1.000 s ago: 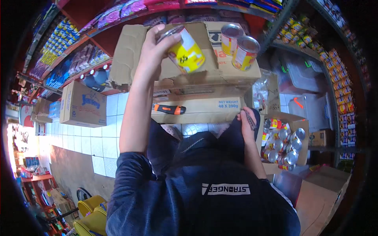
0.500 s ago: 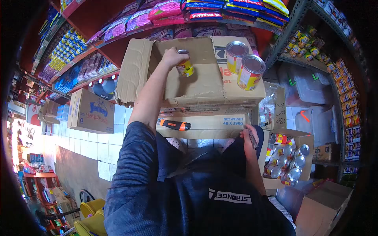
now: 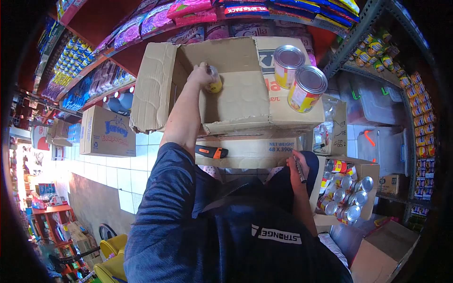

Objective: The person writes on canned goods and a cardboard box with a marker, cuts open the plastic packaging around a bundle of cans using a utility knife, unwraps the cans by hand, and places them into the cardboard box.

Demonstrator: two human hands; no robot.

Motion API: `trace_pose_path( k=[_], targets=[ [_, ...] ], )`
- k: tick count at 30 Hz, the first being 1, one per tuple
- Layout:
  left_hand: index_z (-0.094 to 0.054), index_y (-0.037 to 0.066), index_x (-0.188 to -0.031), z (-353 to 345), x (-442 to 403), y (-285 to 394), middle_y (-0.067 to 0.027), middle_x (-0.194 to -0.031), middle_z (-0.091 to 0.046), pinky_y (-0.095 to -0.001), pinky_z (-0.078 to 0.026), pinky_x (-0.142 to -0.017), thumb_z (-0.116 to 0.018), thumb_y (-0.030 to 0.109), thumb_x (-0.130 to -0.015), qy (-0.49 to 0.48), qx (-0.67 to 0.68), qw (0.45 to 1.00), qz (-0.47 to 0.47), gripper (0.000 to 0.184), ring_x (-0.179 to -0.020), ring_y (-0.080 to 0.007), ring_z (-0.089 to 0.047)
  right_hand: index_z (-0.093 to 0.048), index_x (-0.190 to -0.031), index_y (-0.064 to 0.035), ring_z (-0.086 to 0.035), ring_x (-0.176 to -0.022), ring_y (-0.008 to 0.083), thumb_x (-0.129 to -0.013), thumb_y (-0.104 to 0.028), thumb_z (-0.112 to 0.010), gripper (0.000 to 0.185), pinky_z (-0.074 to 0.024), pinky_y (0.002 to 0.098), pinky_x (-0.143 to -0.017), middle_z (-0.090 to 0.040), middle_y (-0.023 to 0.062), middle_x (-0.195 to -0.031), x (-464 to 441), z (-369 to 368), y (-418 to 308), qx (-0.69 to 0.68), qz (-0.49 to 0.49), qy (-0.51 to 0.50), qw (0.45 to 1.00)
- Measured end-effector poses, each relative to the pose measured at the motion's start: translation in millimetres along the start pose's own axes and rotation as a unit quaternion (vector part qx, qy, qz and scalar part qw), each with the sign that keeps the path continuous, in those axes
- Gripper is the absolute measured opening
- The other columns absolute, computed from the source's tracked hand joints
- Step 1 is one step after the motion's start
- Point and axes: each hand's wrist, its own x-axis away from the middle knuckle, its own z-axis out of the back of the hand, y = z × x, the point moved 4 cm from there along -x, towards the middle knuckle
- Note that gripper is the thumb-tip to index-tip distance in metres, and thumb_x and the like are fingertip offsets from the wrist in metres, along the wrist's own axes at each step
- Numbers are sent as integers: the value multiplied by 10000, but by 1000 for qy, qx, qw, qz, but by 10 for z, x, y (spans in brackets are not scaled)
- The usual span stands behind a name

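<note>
My left hand [image 3: 200, 75] is wrapped round a yellow-labelled can [image 3: 214, 84], low inside the open cardboard box [image 3: 240, 92]. Two more cans, one at the back [image 3: 287, 66] and one nearer me [image 3: 306, 89], stand upright on the closed part of the carton to the right. My right hand [image 3: 297, 167] rests by my right knee, closed on a dark marker [image 3: 300, 170]. Between box and lap, an orange and black cutter [image 3: 211, 152] lies on a lower carton [image 3: 255, 147].
At the right, an open box [image 3: 370, 170] holds several cans [image 3: 342, 193]. A Jersey carton [image 3: 108, 132] stands on the tiled floor at the left. Shelves with packs [image 3: 188, 9] run behind; a metal shelf post [image 3: 356, 35] rises at the right.
My left hand has carried the can from above the box down into it, towards its left side. My right hand still holds the marker by the knee. The view has shifted.
</note>
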Motion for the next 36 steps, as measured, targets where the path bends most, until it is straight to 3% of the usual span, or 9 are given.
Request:
trace_pose_path(
  k=[6, 9, 12, 16, 19, 22, 24, 27, 36],
  targets=[
    [-316, 96, -1415, -170, -213, -268, -218, -1354, -396, -407, -464, -948, -788, 364, -548, -26, 150, 988, -8, 1023, -1197, -347, -482, -562, -1176, -3, -584, -819, 121, -871, -196, -634, 369, -477, 269, -748, -641, 81, -936, 26, 19, -57, -3, 15, -9, 1000],
    [-271, -39, -1403, -83, -161, -268, -213, -1175, -567, -318, -536, -722, -781, 270, -559, -19, 194, 981, 10, 1034, -946, -247, -623, -564, -1171, -2, -588, -841, 132, -869, -200, -632, 367, -477, 277, -759, -642, 98, -970, 34, 11, -57, -21, 2, -10, 1000],
    [-237, -78, -1401, -186, -288, -368, -212, -1182, -559, -306, -536, -643, -774, 262, -571, -15, 167, 985, -43, 1045, -908, -225, -632, -564, -1166, 3, -594, -871, 152, -868, -200, -628, 366, -476, 289, -777, -641, 118, -1012, 11, 7, 22, 1, 17, -4, 1000],
    [-238, -73, -1404, -259, -337, -390, -209, -1189, -555, -317, -535, -632, -769, 255, -568, 6, 149, 987, -54, 1044, -911, -219, -627, -563, -1161, 7, -603, -887, 178, -868, -210, -623, 369, -476, 303, -793, -641, 138, -1047, 14, 16, 121, -2, 1, -9, 1000],
    [-248, -57, -1406, -200, -313, -359, -205, -1190, -556, -319, -540, -635, -774, 254, -557, 28, 139, 988, -58, 1047, -915, -227, -628, -571, -1152, 0, -603, -854, 166, -869, -214, -624, 359, -478, 295, -776, -643, 128, -1016, 10, 11, 100, 23, 42, -1, 999],
    [-271, -27, -1407, -138, -212, -289, -206, -1189, -558, -314, -550, -627, -782, 266, -556, -2, 162, 986, -37, 1036, -916, -243, -637, -541, -1179, 7, -572, -762, 105, -893, -116, -573, 313, -476, 241, -717, -619, 62, -846, 17, -15, -15, 34, 33, -14, 999],
    [-292, -4, -1405, -197, -245, -315, -210, -1187, -561, -314, -556, -612, -793, 281, -564, 1, 141, 990, -30, 1020, -910, -244, -643, -541, -1180, 7, -575, -758, 108, -892, -125, -578, 319, -478, 242, -711, -620, 66, -847, 16, -16, -38, 46, 40, -14, 998],
    [-308, 146, -1426, -282, -300, -321, -194, -1340, -442, -406, -404, -1009, -790, 378, -570, -41, 99, 994, -13, 1009, -1214, -324, -476, -541, -1181, 3, -578, -751, 111, -890, -138, -587, 327, -479, 243, -703, -623, 69, -846, 10, -29, -13, 63, 51, -12, 997],
    [-416, 134, -1340, 112, 53, -152, -163, -1299, -482, -410, -444, -958, -789, 374, -639, 15, -34, 995, 96, 829, -1174, -297, -517, -541, -1189, -4, -576, -744, 114, -885, -173, -604, 354, -477, 251, -694, -621, 59, -830, 5, -35, 37, 58, 75, -10, 995]
  ],
)
